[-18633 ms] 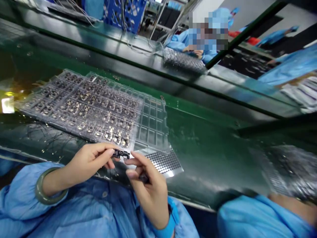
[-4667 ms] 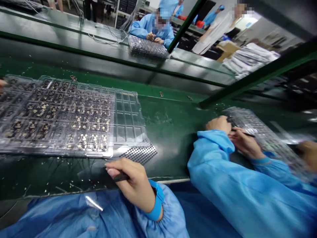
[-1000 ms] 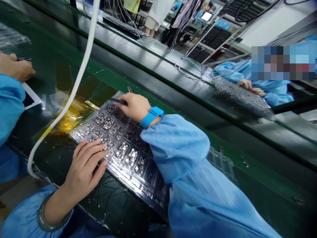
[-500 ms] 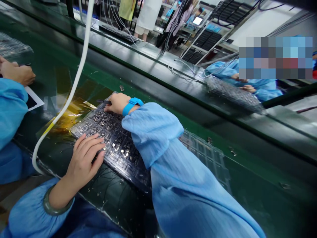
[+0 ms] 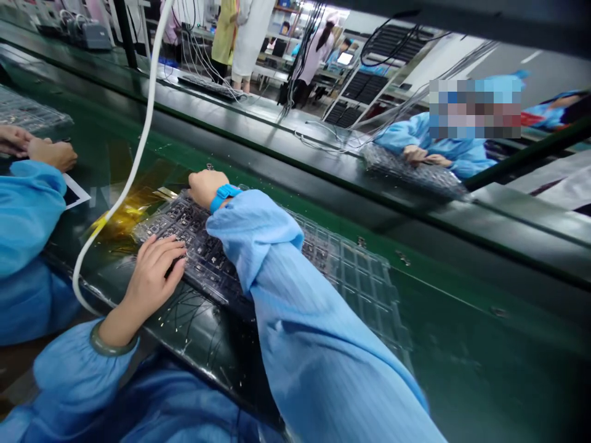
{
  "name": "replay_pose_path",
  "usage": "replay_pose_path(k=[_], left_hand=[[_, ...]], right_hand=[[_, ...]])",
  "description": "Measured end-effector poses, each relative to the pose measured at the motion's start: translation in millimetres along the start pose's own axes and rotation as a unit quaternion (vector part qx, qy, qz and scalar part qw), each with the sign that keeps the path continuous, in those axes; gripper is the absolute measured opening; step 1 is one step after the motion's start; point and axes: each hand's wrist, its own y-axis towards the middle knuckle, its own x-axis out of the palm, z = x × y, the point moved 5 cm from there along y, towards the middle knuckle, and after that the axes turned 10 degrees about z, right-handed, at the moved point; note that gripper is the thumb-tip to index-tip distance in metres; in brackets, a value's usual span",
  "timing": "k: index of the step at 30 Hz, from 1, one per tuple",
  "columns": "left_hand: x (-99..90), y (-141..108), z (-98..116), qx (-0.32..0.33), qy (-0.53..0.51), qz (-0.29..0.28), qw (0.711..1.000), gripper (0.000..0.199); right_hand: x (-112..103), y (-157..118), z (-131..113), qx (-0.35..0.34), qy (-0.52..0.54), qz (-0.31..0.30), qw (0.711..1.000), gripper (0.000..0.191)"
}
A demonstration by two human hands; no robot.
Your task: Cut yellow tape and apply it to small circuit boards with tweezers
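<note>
A clear plastic tray (image 5: 217, 271) filled with small circuit boards lies on the green bench. Spread over its near left edge is my left hand (image 5: 157, 267), fingers apart and touching the tray, with a dark bangle on the wrist. My right hand (image 5: 205, 187), wearing a blue wrist strap, is curled at the tray's far left corner; what its fingers hold is hidden. Amber film sheets (image 5: 122, 218) lie to the left. Beyond my right sleeve, clear tray compartments (image 5: 355, 264) extend to the right.
A white cable (image 5: 144, 135) hangs down and loops at the left. At the far left, a person's hands (image 5: 50, 154) work beside another tray (image 5: 32, 111). Across the metal rail (image 5: 277, 144), a person in blue handles a bubble-wrapped item (image 5: 410, 172). Thin wires lie near the bench edge.
The view has shifted. The dark tool seen at my right hand's fingertips no longer shows, and that hand looks more curled. My left hand stays on the tray edge.
</note>
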Motion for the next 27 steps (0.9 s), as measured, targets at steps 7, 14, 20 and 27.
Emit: replay_pose_path(k=[7,14,20,27], left_hand=[[-29.8,3,23,-0.074,-0.124,0.108,0.984,0.029],[-9.8,7,110,-0.271,-0.446,-0.018,0.853,0.031],[12.3,-4,146,-0.332,-0.475,-0.104,0.808,0.012],[12.7,-16,160,-0.292,-0.444,-0.156,0.833,0.007]], right_hand=[[-82,-90,37,0.125,0.159,0.164,0.966,0.021],[-95,-244,27,0.265,0.454,0.167,0.834,0.015],[-71,-312,18,0.342,0.463,0.175,0.799,0.017],[-55,-353,12,0.38,0.461,0.228,0.769,0.007]])
